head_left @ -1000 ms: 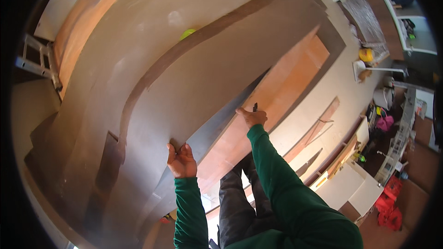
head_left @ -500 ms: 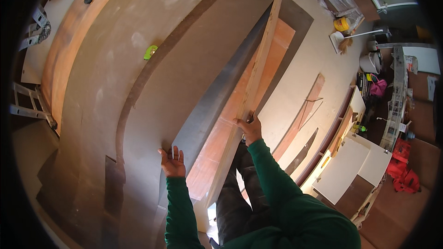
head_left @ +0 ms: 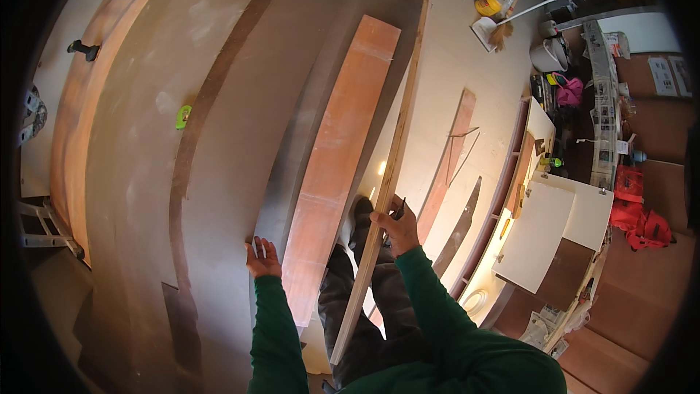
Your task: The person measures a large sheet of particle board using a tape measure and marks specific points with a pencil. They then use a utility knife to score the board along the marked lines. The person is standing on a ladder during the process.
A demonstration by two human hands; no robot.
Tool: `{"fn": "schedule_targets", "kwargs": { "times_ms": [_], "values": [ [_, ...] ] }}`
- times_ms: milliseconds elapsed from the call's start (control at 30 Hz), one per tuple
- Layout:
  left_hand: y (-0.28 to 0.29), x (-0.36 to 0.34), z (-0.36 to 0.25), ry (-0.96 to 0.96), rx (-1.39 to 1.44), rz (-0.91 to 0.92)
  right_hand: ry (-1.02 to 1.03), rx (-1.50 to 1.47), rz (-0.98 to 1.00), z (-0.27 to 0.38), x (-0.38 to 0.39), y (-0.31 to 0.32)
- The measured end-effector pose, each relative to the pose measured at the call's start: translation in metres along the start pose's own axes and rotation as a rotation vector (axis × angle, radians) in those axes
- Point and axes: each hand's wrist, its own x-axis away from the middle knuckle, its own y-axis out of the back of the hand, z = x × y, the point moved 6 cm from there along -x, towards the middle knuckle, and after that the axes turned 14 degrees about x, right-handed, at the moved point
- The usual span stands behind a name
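My right hand (head_left: 397,229) is closed round a long narrow wooden strip (head_left: 399,142), which slants across in front of my legs. A slim dark pen-like stick (head_left: 399,209) also pokes out between its fingers. My left hand (head_left: 264,257) has its fingers apart at the near edge of a large brown board (head_left: 255,124); whether it touches the board I cannot tell. A lime-green tape measure (head_left: 183,117) lies on that board. Between the board and the strip an orange-brown plank (head_left: 339,160) lies on a darker panel (head_left: 383,95).
On the floor to my right lie a thin reddish offcut (head_left: 448,160) and a dark pointed offcut (head_left: 461,226). Beyond are white cabinet panels (head_left: 536,233), a white bucket (head_left: 548,56), a dustpan (head_left: 483,33) and red bags (head_left: 638,211). A ladder (head_left: 47,230) stands far left.
The wooden strip has swung right, off the orange-brown plank, with my right hand on it. The plank now shows in full. My left hand has shifted slightly left and stays apart-fingered.
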Motion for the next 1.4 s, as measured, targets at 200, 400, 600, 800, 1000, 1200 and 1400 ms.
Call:
{"fn": "schedule_targets", "kwargs": {
  "times_ms": [200,400,600,800,1000,1200,1400],
  "values": [
    [0.005,0.0,0.0,0.008,-0.002,-0.012,0.09,0.352,-0.268,-0.025,-0.069,0.081],
    [-0.006,0.003,0.006,-0.124,0.023,0.107,-0.011,0.232,-0.184,-0.101,-0.198,0.134],
    [-0.03,0.018,-0.012,-0.209,0.077,0.251,-0.016,0.085,-0.118,-0.199,-0.278,0.128],
    [-0.046,0.042,-0.033,-0.206,-0.092,0.407,-0.059,0.915,-0.343,-0.296,-0.308,0.101],
    [-0.055,0.071,-0.042,-0.263,-0.16,0.435,-0.245,1.141,-0.307,-0.352,-0.326,0.071],
    [-0.071,0.092,-0.044,-0.173,-0.044,0.591,-0.188,1.158,-0.247,-0.375,-0.345,0.076],
    [-0.068,0.087,-0.05,-0.141,0.003,0.658,-0.1,0.844,-0.365,-0.3,-0.279,0.082]
  ]
}}
